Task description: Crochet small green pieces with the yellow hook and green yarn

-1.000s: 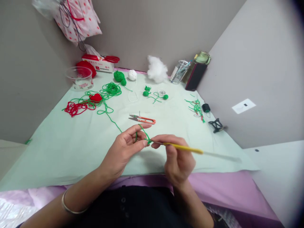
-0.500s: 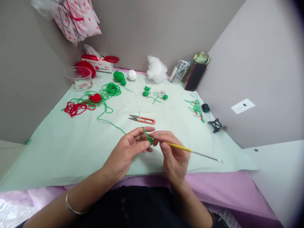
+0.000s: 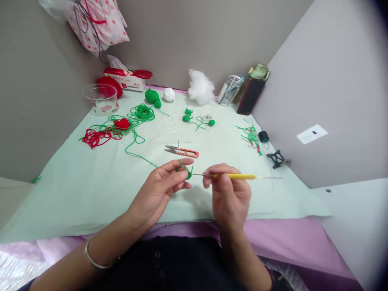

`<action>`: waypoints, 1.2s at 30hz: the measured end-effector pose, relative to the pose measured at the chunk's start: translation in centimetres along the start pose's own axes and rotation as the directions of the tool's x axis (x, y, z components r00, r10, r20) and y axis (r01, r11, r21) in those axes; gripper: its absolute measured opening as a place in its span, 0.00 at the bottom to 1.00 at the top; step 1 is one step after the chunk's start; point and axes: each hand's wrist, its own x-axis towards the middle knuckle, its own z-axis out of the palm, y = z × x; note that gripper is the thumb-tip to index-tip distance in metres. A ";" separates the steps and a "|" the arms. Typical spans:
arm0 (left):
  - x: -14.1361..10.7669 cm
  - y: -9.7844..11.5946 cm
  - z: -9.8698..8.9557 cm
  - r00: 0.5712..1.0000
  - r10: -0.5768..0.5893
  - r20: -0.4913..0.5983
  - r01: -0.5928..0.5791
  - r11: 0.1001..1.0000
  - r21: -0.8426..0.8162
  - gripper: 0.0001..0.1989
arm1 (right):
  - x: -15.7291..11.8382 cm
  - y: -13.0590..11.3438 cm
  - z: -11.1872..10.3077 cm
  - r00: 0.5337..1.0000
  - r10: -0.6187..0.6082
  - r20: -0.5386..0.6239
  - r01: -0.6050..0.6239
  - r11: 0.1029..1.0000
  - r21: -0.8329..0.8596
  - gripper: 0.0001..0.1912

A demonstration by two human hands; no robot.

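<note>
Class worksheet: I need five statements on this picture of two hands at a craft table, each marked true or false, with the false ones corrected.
1. The right hand holds a yellow-handled hook. True.
2. The white yarn ball sits to the right of the fluffy white stuffing, as the picture shows it. False: it sits to the left.
3. The left hand pinches a small piece of green yarn work. True.
4. The thread spool near the yarn scraps is white. False: it is black.
5. The orange-handled snips are held in a hand. False: they lie on the cloth, beyond both hands.
</note>
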 end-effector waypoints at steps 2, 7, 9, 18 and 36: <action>-0.2 -0.2 0.1 0.998 0.061 0.016 -0.062 0.995 0.076 0.13 | 0.1 0.0 0.2 0.998 -0.012 0.057 0.012 1.000 -0.003 0.10; -0.4 -0.2 0.2 0.996 0.056 0.066 -0.064 0.989 0.133 0.15 | 0.2 0.4 0.1 0.996 0.052 0.076 -0.060 0.992 0.108 0.10; -0.4 0.0 0.2 0.997 0.034 0.076 -0.043 0.992 0.120 0.14 | 0.3 0.3 -0.2 0.987 0.128 0.100 -0.146 0.970 0.193 0.11; -0.1 -0.7 -0.7 0.988 0.157 0.009 -0.154 0.959 0.237 0.17 | -1.0 0.7 -0.6 0.870 -0.368 0.327 0.482 0.774 -0.411 0.15; -0.4 0.2 0.3 0.996 0.010 0.092 -0.021 0.993 0.114 0.20 | 0.1 0.8 0.0 0.989 0.054 0.135 -0.073 0.987 0.140 0.10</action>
